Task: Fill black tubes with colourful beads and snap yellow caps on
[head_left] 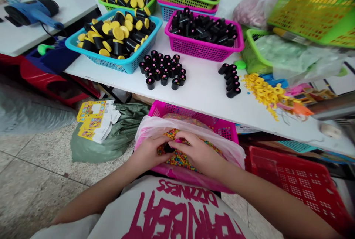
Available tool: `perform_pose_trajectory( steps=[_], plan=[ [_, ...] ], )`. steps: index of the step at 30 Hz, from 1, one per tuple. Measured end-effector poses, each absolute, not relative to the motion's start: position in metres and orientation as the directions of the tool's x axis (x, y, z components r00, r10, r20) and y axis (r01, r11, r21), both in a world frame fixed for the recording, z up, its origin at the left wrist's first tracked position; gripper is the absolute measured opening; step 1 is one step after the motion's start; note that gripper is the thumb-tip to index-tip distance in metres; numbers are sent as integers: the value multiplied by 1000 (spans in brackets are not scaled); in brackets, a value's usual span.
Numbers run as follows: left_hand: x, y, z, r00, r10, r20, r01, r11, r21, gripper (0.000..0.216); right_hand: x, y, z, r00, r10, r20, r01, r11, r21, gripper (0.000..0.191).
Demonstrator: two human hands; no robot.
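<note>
Both my hands are low over a plastic-lined pink basket [233, 130] on my lap, filled with small multicoloured beads [181, 159]. Between the fingers of my left hand [151, 152] is a small black cup [168, 147], its mouth partly hidden. My right hand [198, 150] meets it from the other side, with a small pink piece [180, 141] at its thumb and fingers; its exact shape is covered. On the table ahead stands a cluster of black cups [164, 78] with pink spots on top. A short row of similar black cups [232, 80] lies to the right.
A blue basket [127, 63] holds black cups with yellow lids; a magenta basket [199, 48] holds plain black ones. Yellow rings [260, 87] are heaped at the right. A blue heat gun [33, 13] lies on the left table, a red crate [299, 183] low right.
</note>
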State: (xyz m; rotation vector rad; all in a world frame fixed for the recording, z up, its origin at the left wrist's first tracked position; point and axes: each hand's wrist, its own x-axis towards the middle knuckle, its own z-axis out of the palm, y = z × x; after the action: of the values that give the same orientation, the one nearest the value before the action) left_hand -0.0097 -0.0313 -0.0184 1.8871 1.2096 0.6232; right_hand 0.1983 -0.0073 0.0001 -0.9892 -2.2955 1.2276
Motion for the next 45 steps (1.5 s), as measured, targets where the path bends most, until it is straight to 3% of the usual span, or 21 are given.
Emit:
perform_pose_trajectory(
  steps=[3, 12, 19, 23, 26, 29, 32, 35, 41, 45],
  plan=[
    [-9, -31, -17, 421, 907, 11, 481, -233, 845, 32, 193, -11, 10, -644, 759, -93, 442, 271, -855, 21],
    [-10, -33, -19, 425, 902, 72, 458, -283, 842, 32, 195, -9, 24, -649, 759, -57, 492, 362, -792, 21],
    [-10, -32, -16, 452, 886, 104, 443, -324, 836, 34, 205, 0, 25, -789, 598, 141, 390, 665, -637, 19],
    [-10, -32, -16, 448, 886, 121, 454, -342, 823, 32, 219, 9, 23, -627, 709, 323, 359, 631, -688, 29],
    [-10, -33, -17, 426, 899, 96, 460, -307, 833, 24, 229, 13, 20, -424, 826, 372, 241, 499, -833, 29],
    [-10, -33, -20, 386, 921, 41, 441, -223, 869, 28, 232, 9, 15, -354, 926, 130, 10, 143, -990, 17],
    [-10, -26, -18, 386, 922, 39, 421, -214, 882, 35, 233, 4, 14, -380, 925, -21, -259, -128, -957, 15],
    [-11, -12, -8, 388, 916, 102, 439, -281, 853, 34, 235, 2, 16, -398, 917, -38, -376, -201, -904, 18],
    [-5, 4, 12, 415, 893, 176, 397, -351, 848, 30, 245, 4, 6, -381, 920, -90, -299, -215, -930, 15],
    [-5, 11, 22, 413, 885, 213, 516, -420, 746, 37, 252, 2, 0, -466, 879, -99, 105, -56, -993, 15]
  ],
)
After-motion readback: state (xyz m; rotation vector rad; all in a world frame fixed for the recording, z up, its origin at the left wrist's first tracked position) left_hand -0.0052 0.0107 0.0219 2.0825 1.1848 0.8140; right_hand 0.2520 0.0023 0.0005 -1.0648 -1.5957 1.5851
